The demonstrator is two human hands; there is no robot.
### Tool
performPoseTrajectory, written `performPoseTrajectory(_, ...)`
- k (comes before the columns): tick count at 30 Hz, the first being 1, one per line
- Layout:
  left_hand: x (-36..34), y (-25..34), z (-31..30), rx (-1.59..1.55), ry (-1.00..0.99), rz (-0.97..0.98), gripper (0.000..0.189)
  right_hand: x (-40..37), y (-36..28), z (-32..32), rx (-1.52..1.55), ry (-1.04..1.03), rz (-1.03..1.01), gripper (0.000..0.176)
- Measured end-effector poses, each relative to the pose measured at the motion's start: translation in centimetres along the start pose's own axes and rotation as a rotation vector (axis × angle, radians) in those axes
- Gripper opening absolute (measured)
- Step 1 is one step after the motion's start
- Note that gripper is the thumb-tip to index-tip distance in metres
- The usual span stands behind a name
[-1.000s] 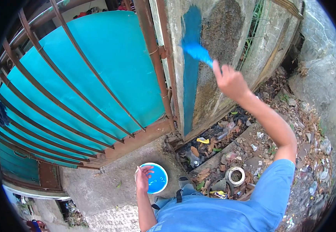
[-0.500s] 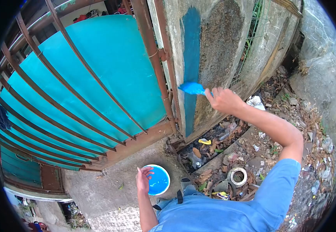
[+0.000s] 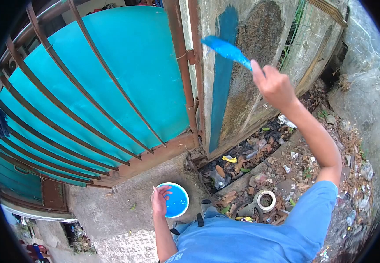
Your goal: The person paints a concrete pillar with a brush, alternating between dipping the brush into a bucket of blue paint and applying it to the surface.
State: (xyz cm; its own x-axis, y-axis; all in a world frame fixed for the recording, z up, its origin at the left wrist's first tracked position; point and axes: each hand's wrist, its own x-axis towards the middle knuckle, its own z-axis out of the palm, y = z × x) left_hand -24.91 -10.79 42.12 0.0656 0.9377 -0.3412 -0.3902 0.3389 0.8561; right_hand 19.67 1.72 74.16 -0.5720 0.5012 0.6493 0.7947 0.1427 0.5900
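My right hand (image 3: 276, 85) is closed around the handle of a blue, paint-covered paintbrush (image 3: 227, 49), raised in front of the concrete wall post. Its bristle end points left and overlaps the pale edge of the post. Behind the brush runs a vertical band of blue paint (image 3: 222, 96). Low in the view, my left hand (image 3: 160, 200) has its fingers apart and overlaps the left rim of a white-rimmed bucket (image 3: 187, 206) of bright blue paint. No grip on the rim shows.
A turquoise panel (image 3: 128, 65) stands behind rusty metal bars (image 3: 102, 72) on the left. Beside the wall's foot, a ditch (image 3: 225, 173) holds leaves and litter. A pale ring (image 3: 266, 200) lies among rubble on the right. Concrete ground (image 3: 111, 215) extends left of the bucket.
My right hand has lifted the paintbrush higher up the post and turned it so the handle slopes down to the right. My left hand stays beside the bucket.
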Motion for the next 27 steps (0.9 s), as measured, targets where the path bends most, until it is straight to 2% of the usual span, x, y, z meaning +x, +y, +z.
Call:
performPoseTrajectory(5, -0.6, -0.3, -0.5, -0.005, 0.012, -0.003, 0.061, -3.8, -4.9, 3.7, 0.089, -0.273, -0.104, 0.038)
performPoseTrajectory(9, -1.1, -0.4, -1.2, -0.013, 0.038, 0.002, 0.060, -5.6, -6.6, 4.9, 0.247, -0.366, -0.116, 0.037)
performPoseTrajectory(14, -1.5, -0.5, -2.0, -0.012, 0.076, -0.007, 0.059, -3.6, -4.0, 4.0, 0.169, -0.357, -0.097, 0.034)
performPoseTrajectory(22, -1.7, -0.2, -2.1, -0.034, 0.078, 0.046, 0.059, 0.8, 0.9, -0.5, 0.117, -0.114, -0.098, 0.033)
performPoseTrajectory(27, -1.7, -0.5, -2.0, -0.057, 0.078, 0.024, 0.058, 0.4, 1.2, -1.3, 0.037, 0.037, -0.065, 0.035)
